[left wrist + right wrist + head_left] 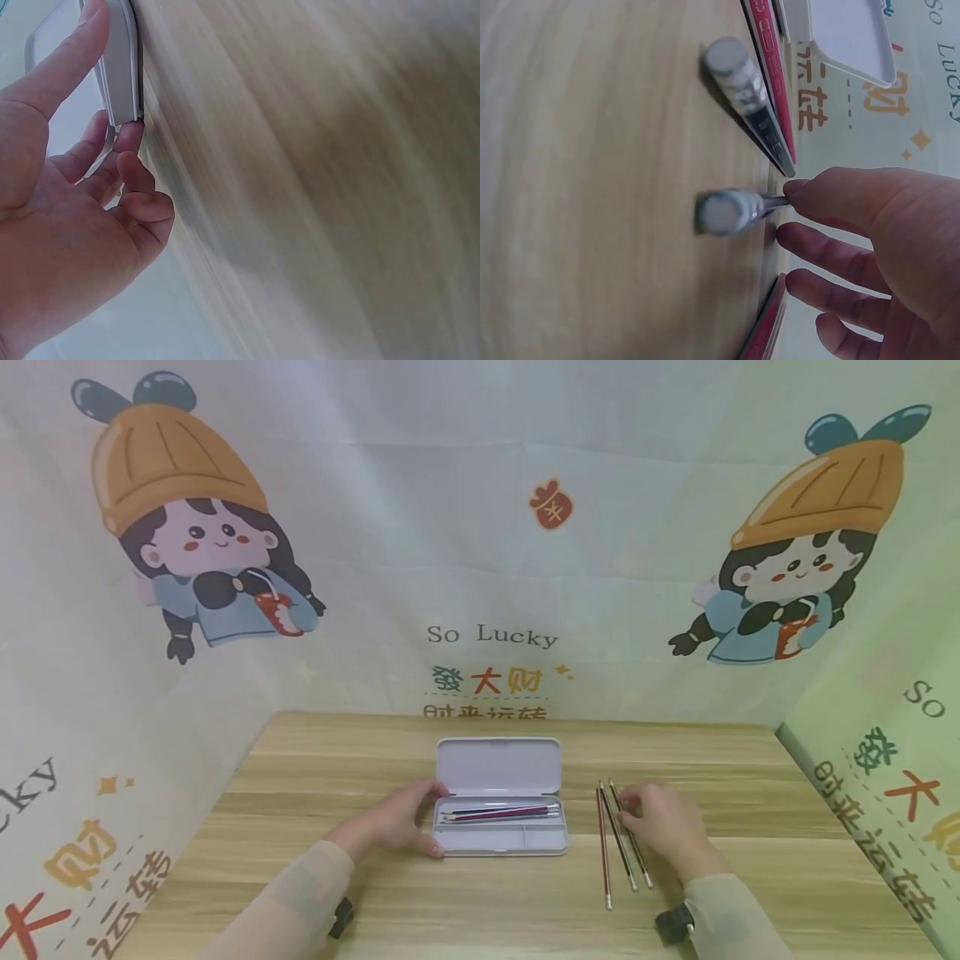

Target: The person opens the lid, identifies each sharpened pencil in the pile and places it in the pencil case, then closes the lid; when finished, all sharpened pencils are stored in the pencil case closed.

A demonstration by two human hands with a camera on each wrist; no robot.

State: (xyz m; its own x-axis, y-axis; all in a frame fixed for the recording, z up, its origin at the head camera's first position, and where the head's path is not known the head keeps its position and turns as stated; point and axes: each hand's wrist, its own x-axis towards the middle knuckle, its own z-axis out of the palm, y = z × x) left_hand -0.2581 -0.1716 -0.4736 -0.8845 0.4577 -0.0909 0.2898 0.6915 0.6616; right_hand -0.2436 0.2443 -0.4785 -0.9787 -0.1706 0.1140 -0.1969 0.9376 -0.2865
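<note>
Pencil case (476,839), lid (498,767) raised: lower middle of head frame; left side gripped by left hand (405,817). Pencils inside (502,815): shown by head view only. Three loose pencils (618,839): right of case; rightmost pinched by right hand (663,822), grip best shown in right wrist view. Red item (763,330): bottom of right wrist frame, hidden from head view. Table (262,827): bare wood left of case; back edge met by printed cloth (495,568).
</note>
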